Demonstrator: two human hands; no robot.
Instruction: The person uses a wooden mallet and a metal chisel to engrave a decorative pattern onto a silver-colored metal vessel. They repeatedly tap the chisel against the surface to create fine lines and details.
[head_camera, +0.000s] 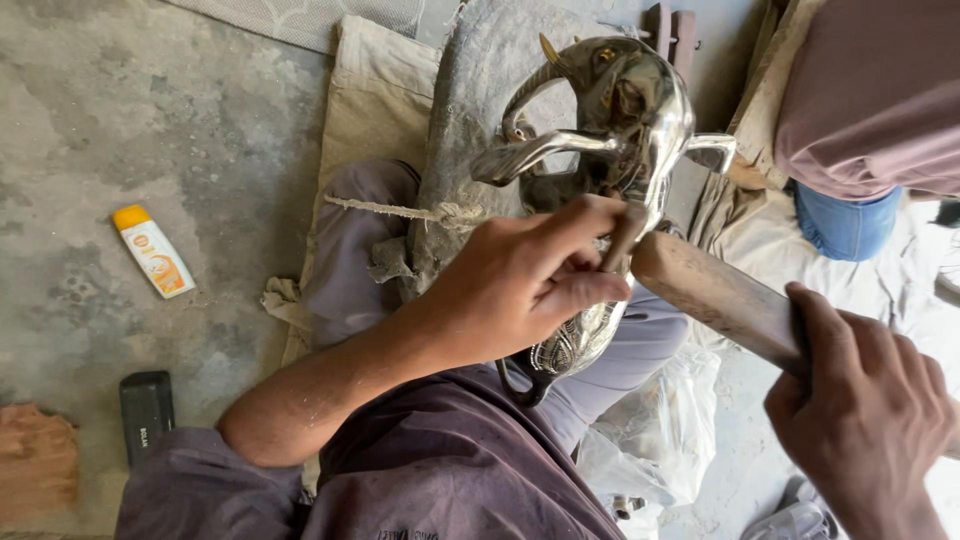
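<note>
A shiny metal animal figure (625, 120) with curved horns and engraved lower body lies across my lap on a grey cloth (470, 90). My left hand (520, 275) pinches a thin metal punch (622, 240) and presses its tip against the figure's side. My right hand (865, 420) grips a thick wooden mallet (715, 295), whose blunt end sits against the top of the punch. The punch is mostly hidden by my fingers.
On the concrete floor at the left lie a white and orange tube (152, 250) and a black rectangular object (146, 412). A brick (35, 460) is at the bottom left. Another person in a mauve top and jeans (850, 225) sits at the upper right. A plastic bag (660, 430) lies by my knee.
</note>
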